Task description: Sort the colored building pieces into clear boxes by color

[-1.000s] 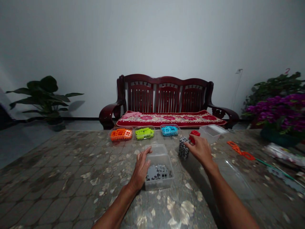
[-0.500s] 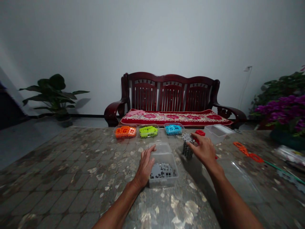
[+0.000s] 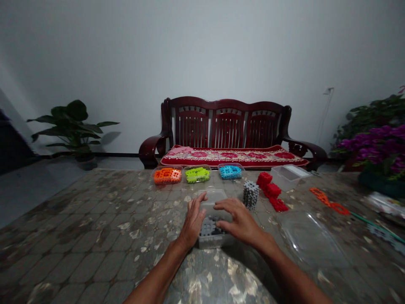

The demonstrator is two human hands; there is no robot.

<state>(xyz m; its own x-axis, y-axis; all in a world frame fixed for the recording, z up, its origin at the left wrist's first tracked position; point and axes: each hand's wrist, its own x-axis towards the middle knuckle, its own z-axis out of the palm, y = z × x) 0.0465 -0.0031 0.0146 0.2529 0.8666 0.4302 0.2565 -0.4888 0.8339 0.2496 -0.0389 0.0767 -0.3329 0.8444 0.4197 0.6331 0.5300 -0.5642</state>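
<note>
A clear plastic box (image 3: 212,244) with grey interlocking building pieces (image 3: 209,228) inside stands in front of me. At its left side is my left hand (image 3: 191,221), fingers stretched out and open along the rim. My right hand (image 3: 238,219) reaches over the box from the right, thumb and fingers apart above the grey pieces; I see nothing held in it. Just beyond that hand, a stack of grey pieces (image 3: 251,195) stands upright on the table. Stacks of red pieces (image 3: 271,191) sit to the right of it. The right hand covers part of the box.
Clear boxes of orange pieces (image 3: 167,175), green pieces (image 3: 198,174) and blue pieces (image 3: 230,172) line the table's far edge. At right are an open clear box (image 3: 286,179), a transparent lid (image 3: 311,238) and joined orange pieces (image 3: 329,202). A wooden bench (image 3: 228,122) stands behind.
My right hand has left the grey stack and moved left and nearer, over the box. The grey stack and red stacks now show fully. My left hand has stayed put.
</note>
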